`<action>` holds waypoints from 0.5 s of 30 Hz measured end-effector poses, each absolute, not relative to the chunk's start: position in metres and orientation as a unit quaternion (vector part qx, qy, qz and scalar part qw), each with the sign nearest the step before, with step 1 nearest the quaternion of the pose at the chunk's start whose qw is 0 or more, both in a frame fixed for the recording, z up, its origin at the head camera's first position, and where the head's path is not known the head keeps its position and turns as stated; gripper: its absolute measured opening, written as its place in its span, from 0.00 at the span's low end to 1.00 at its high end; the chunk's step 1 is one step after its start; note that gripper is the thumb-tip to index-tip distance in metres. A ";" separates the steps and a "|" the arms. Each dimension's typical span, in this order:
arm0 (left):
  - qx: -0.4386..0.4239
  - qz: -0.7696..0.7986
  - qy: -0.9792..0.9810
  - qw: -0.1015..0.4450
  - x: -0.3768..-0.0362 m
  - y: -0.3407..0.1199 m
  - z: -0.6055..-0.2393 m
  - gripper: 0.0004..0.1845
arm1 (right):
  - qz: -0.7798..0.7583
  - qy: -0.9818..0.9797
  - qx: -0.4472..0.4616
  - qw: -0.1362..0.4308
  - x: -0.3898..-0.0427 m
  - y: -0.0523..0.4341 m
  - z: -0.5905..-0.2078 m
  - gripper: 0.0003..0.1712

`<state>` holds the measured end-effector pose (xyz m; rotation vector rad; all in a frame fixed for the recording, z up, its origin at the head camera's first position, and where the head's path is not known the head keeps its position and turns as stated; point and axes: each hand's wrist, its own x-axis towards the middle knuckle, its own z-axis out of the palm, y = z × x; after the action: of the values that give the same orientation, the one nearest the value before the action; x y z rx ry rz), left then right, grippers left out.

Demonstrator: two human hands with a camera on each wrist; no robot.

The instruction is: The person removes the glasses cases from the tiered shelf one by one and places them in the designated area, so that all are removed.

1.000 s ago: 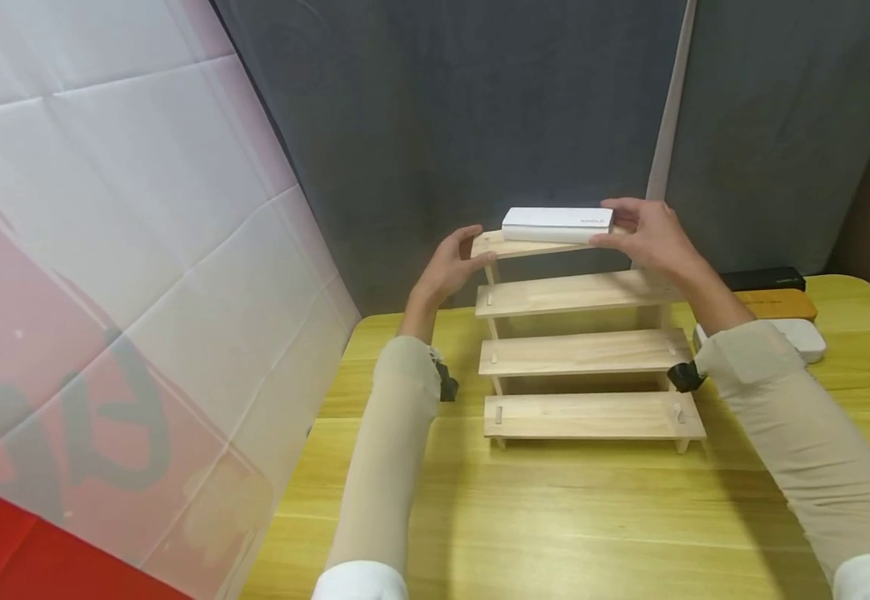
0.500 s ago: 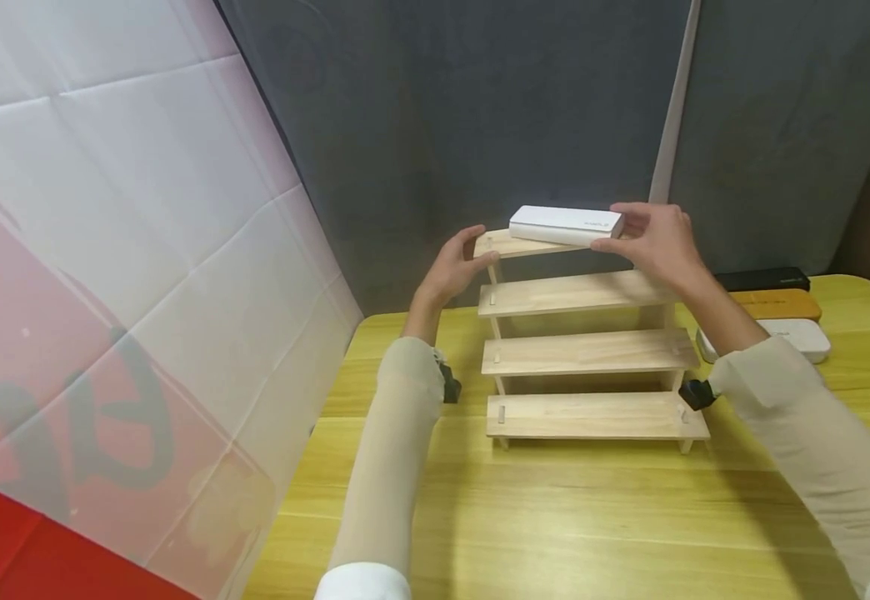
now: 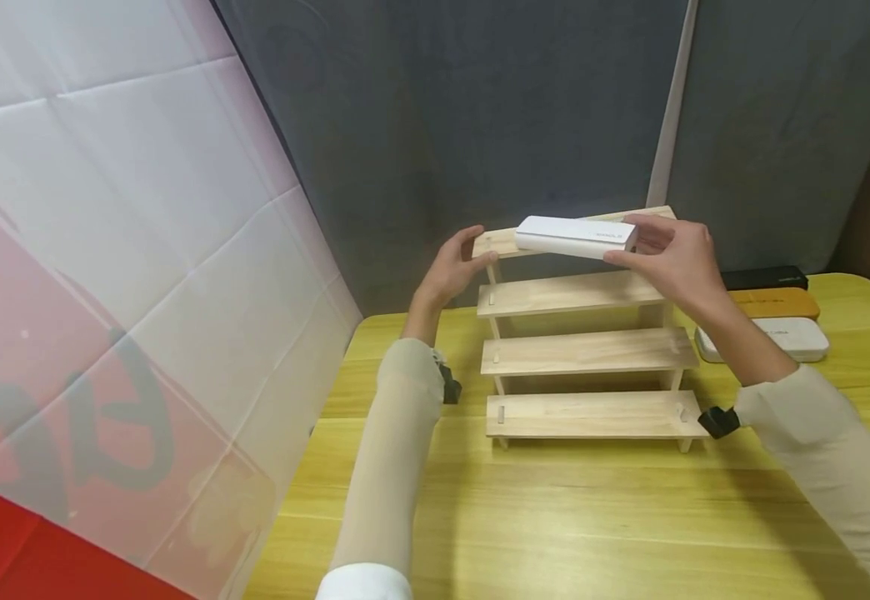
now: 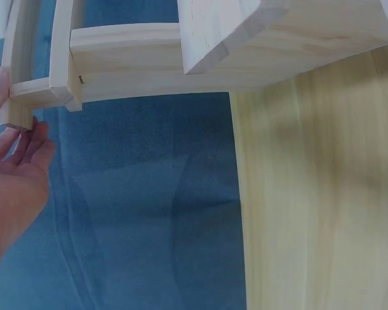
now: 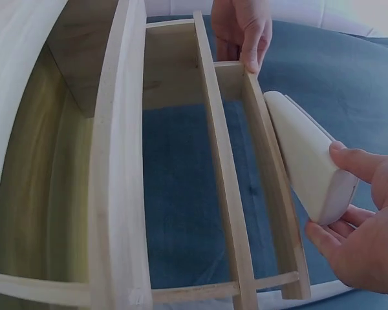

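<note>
A four-step wooden rack stands on the table. At its top left corner my left hand grips the end of the highest shelf, thumb on one side and fingers on the other. My right hand pinches one end of a long white glasses case with small print on its lid. In the right wrist view, the white glasses case lies along the highest shelf, slightly askew to it, its far end close to the board.
To the right of the rack lie a black case, an orange case and another white case, one behind the other. A grey curtain hangs behind the yellow wood-grain table. A pale printed wall panel borders the left.
My right hand has drawn the glasses case rightward and toward me, its near end now lower, uncovering the top shelf's right end. My left hand has stayed on the rack's corner.
</note>
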<state>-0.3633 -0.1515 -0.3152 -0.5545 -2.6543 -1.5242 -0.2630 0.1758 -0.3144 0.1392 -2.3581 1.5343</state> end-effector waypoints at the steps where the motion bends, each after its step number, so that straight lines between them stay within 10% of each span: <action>1: -0.179 -0.490 -0.853 0.015 -0.363 -0.152 -0.315 0.36 | 0.540 -0.824 0.049 0.163 -0.262 0.178 -0.316 0.40; 15: -0.175 -0.481 -0.859 0.012 -0.365 -0.154 -0.316 0.37 | 0.566 -0.809 0.033 0.156 -0.233 0.206 -0.330 0.37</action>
<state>-0.3654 -0.1543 -0.3163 -0.5461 -2.6774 -1.4990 -0.2327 0.2063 -0.3303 0.0957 -2.3168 1.6205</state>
